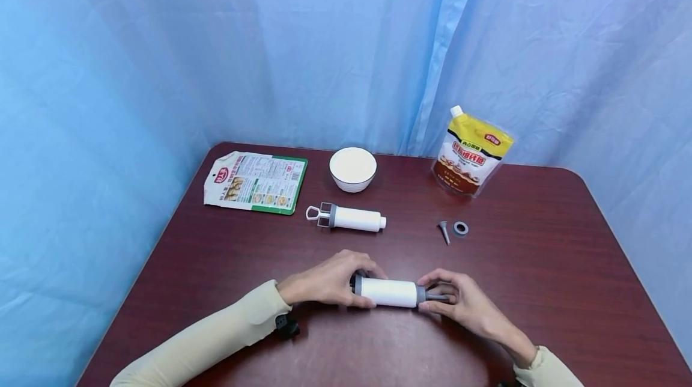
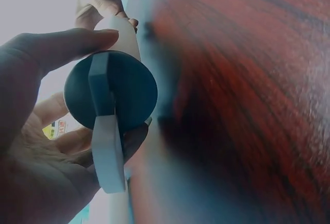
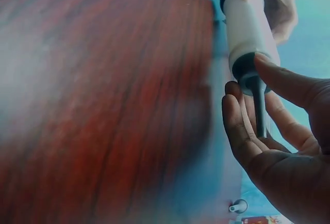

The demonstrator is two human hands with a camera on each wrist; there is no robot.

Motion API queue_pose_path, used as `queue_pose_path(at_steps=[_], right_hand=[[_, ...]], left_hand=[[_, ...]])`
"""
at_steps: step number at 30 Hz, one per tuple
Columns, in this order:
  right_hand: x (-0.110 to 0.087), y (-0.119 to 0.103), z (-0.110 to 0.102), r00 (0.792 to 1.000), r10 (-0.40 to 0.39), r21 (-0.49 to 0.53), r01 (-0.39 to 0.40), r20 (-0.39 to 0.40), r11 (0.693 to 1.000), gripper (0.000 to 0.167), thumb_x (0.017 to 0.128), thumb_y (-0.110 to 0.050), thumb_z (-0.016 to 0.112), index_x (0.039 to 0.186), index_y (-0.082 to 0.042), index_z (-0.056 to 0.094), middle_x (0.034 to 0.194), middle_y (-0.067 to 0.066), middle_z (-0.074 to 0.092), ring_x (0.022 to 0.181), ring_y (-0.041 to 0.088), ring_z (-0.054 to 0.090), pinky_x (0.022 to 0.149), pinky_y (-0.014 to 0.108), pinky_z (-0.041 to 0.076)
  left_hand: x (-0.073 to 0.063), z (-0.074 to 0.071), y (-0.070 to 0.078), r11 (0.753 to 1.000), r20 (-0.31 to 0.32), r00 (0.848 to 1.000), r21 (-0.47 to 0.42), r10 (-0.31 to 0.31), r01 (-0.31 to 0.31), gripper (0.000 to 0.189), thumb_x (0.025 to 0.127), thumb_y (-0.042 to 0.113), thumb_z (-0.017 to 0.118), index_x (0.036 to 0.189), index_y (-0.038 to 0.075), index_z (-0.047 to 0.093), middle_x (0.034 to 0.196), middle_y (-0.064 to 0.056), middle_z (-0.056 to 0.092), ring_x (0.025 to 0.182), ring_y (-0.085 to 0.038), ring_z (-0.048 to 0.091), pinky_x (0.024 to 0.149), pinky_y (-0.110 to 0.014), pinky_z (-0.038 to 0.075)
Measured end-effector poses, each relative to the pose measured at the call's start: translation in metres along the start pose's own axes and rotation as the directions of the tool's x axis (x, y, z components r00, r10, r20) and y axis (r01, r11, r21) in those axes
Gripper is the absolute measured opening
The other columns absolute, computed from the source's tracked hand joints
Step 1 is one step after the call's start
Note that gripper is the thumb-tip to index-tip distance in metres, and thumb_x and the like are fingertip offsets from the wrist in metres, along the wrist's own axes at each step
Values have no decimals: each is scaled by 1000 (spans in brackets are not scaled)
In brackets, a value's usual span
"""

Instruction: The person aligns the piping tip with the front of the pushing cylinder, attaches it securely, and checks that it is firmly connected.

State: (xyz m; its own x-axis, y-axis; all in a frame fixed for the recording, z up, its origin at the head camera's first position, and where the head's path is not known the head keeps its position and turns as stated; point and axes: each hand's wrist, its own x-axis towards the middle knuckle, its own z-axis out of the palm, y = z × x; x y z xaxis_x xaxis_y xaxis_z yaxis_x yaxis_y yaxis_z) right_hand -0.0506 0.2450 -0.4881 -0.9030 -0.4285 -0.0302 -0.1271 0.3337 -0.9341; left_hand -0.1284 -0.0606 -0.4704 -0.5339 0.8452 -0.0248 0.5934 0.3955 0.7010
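A white pastry syringe (image 1: 389,292) with grey end caps lies level across the front of the table, held at both ends. My left hand (image 1: 331,280) grips its left end, where the left wrist view shows a dark round cap (image 2: 139,87) and a pale handle (image 2: 108,157). At the other end, my right hand (image 1: 473,306) holds the grey collar, thumb on one side and fingers on the other. A slim nozzle (image 3: 261,113) points out between that thumb and fingers. A second white syringe (image 1: 357,219), with its handle to the left, lies behind.
Behind my right hand lie a small grey nozzle (image 1: 444,232) and a grey ring (image 1: 461,229). Along the back are a flat printed packet (image 1: 254,182), a white bowl (image 1: 353,185) and an upright spouted pouch (image 1: 470,155). Blue curtains (image 1: 324,44) hang around the table (image 1: 243,255).
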Motion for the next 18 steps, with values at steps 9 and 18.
queue_pose_path(at_steps=[9,18], right_hand=[[-2,1,3,1000,-20,-103,19,-10,995,28,87,-12,85,111,-8,70,109,13,74,92,8,74,80,26,62],[-3,-2,3,999,-35,-134,35,0,990,31,85,-12,86,111,-9,70,108,11,75,92,5,73,81,28,63]], left_hand=[[1,4,2,997,14,1000,75,27,-28,44,85,37,86,125,24,72,113,9,72,98,1,59,92,-21,45],[2,5,3,991,35,998,119,60,-63,47,86,39,86,127,21,71,115,6,72,100,-1,60,96,-24,47]])
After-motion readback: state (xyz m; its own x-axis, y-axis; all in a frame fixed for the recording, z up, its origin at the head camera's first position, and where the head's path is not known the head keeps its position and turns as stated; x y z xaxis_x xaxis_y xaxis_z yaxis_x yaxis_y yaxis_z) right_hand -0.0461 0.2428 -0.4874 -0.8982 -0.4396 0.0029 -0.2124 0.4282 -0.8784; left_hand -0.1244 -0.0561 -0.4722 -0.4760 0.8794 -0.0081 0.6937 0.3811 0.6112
